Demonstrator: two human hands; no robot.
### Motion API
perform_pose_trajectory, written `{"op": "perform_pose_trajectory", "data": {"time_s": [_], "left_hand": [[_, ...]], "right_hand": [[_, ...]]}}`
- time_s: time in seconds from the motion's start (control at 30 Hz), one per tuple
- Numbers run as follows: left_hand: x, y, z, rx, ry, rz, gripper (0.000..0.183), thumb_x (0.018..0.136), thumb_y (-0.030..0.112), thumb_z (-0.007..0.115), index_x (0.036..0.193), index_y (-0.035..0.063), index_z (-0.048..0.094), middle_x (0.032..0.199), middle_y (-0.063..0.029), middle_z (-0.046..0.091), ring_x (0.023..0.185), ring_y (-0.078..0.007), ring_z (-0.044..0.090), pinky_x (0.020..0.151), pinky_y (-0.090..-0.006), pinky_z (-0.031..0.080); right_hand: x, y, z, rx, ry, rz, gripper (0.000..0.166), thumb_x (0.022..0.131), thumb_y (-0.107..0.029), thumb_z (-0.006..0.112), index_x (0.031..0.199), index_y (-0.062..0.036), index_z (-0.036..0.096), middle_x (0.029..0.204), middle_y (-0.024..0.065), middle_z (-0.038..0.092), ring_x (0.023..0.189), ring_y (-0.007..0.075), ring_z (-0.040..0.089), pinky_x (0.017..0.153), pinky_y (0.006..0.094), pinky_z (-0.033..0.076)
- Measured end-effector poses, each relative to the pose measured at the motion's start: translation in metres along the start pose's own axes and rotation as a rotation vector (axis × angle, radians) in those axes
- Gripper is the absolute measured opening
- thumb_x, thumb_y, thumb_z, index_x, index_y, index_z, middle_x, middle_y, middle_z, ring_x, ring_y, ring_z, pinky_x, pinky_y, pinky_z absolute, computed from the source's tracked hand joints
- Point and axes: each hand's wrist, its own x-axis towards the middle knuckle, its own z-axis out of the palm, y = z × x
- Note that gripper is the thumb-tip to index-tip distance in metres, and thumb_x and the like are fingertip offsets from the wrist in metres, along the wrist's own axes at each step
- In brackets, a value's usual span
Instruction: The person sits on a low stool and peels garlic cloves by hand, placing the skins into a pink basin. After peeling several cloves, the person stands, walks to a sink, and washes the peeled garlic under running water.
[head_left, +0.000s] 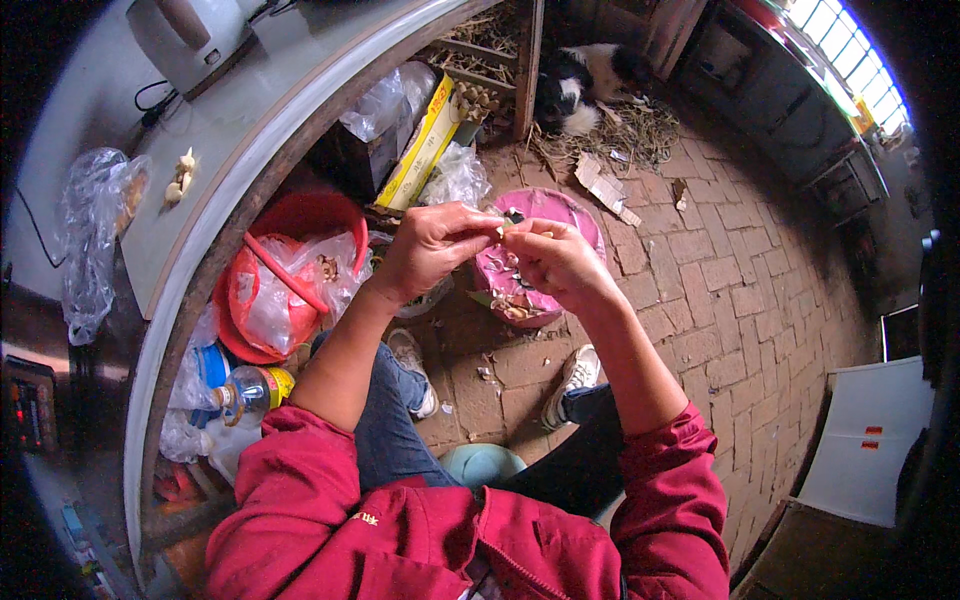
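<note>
My left hand (435, 244) and my right hand (559, 259) meet at the fingertips above a pink plastic basin (551, 201). Pinched between them is a small pale piece, apparently a garlic clove (501, 233), mostly covered by the fingers. Another pale bit shows at the curled fingers of my right hand. Scraps and peelings (514, 306) lie in the basin, partly hidden under my hands. On the counter to the left rests a little pile of pale peeled cloves (180, 178).
A red bucket (349, 214) lined with plastic bags stands left, beside a plastic bottle (251, 390). Behind are a yellow-edged box (420, 146) and a black-and-white dog (592, 79) lying on straw. The counter (225, 142) carries a kettle (187, 45). Torn cardboard (604, 187) lies on the brick floor.
</note>
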Motion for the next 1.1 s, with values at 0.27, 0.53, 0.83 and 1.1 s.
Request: {"op": "perform_pose_trajectory", "data": {"time_s": [0.27,0.53,0.83,1.1], "left_hand": [[-0.002,-0.001,0.001,-0.192,-0.034,-0.17,0.019,0.078,-0.004,0.066,0.096,0.0001,0.067,0.09,-0.0058,0.067,0.084,-0.0109,0.063,0.075,-0.0229,0.051],[-0.002,0.002,0.001,-0.02,-0.088,-0.011,0.017,0.077,-0.003,0.067,0.093,-0.0001,0.068,0.089,-0.0082,0.067,0.084,-0.0125,0.064,0.073,-0.0237,0.051],[-0.003,-0.001,0.001,-0.335,0.009,-0.29,0.017,0.08,-0.002,0.065,0.097,0.0,0.066,0.089,-0.0053,0.067,0.082,-0.0111,0.063,0.076,-0.0239,0.051],[-0.003,-0.005,-0.001,-0.285,-0.055,-0.267,0.017,0.078,-0.002,0.066,0.095,0.0,0.067,0.089,-0.0057,0.067,0.084,-0.0115,0.064,0.077,-0.0239,0.051]], "right_hand": [[0.001,0.003,0.0,-0.009,-0.005,0.003,0.013,0.085,-0.021,0.063,0.084,-0.0086,0.061,0.061,-0.0058,0.05,0.046,0.0009,0.038,0.038,0.0166,0.023],[0.003,0.007,0.001,0.06,-0.015,-0.011,0.014,0.083,-0.019,0.066,0.081,-0.0077,0.059,0.063,-0.0036,0.052,0.049,0.0035,0.043,0.04,0.0193,0.031],[0.001,-0.001,0.003,0.124,-0.054,-0.008,0.013,0.083,-0.019,0.066,0.081,-0.0079,0.06,0.064,-0.0039,0.052,0.052,0.0033,0.044,0.043,0.0185,0.029],[0.005,0.009,0.0,-0.025,0.015,-0.012,0.012,0.085,-0.019,0.063,0.086,-0.0076,0.061,0.062,-0.0053,0.05,0.046,0.0003,0.037,0.038,0.0165,0.023]]}}
